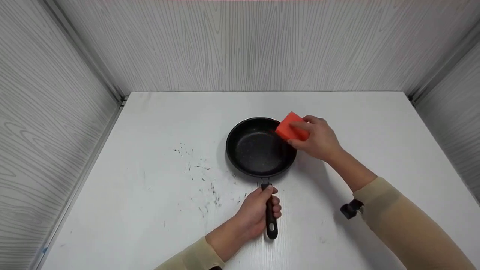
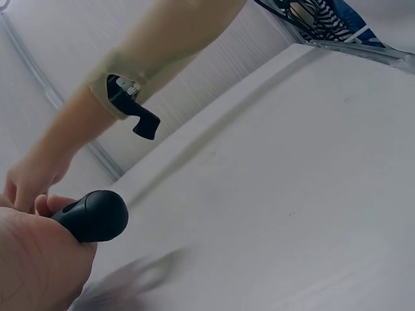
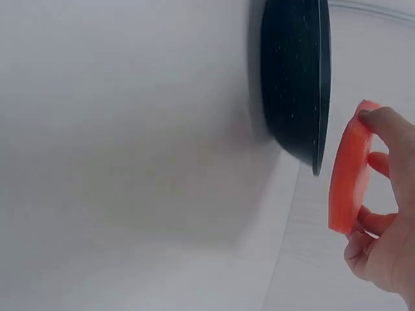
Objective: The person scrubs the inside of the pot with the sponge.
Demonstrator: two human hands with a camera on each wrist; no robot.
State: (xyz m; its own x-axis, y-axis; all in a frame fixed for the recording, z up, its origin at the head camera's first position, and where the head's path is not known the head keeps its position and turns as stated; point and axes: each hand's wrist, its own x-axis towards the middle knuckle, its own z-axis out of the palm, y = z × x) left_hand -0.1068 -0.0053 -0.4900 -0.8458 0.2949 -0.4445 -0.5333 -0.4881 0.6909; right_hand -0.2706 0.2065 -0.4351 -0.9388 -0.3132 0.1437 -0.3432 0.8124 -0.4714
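Note:
A black frying pan [image 1: 258,150] stands near the middle of the white table, its handle [image 1: 271,221] toward the person. My left hand [image 1: 258,212] grips that handle, thumb along its top; in the left wrist view the handle's rounded end [image 2: 104,216] sticks out of the fist. An orange-red sponge [image 1: 288,125] is pinched between the thumb and fingers of my right hand [image 1: 318,138] at the pan's right rim. From the right wrist view, the sponge [image 3: 351,172] is held just above the level of the rim, apart from the pan's outer wall [image 3: 295,78].
Dark specks [image 1: 204,176] are scattered on the table [image 1: 150,210] left of the pan. Grey wood-grain panels [image 1: 240,45] enclose the back and both sides. Cables and a striped blue thing [image 2: 337,23] lie beyond the table's edge in the left wrist view.

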